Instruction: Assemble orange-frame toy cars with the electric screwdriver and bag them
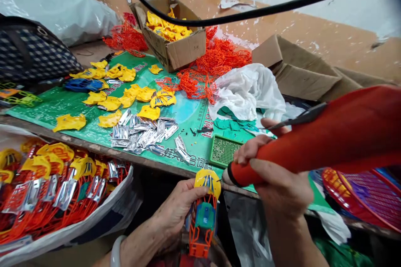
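My left hand (175, 206) is closed on a toy car body (205, 217) with a yellow front piece, a teal-green middle and an orange-red frame. It is held just off the table's front edge. In my right hand (278, 187) is a red electric screwdriver (300, 146), fingers wrapped round its barrel. The driver's tip points left at the yellow piece's right edge; I cannot tell whether it touches a screw there. Beyond the driver's nose sits a small green tray (224, 150) of tiny metal screws. Silver parts (140, 133) lie piled to the left on the table.
Yellow parts (109, 103) are scattered over the green-covered table (188, 133). A cardboard box (186, 54) of yellow parts stands behind, beside orange-red frames (222, 56) and a white plastic bag (250, 87). Assembled bodies fill a sack (119, 212) at left. A black cable (266, 10) crosses overhead.
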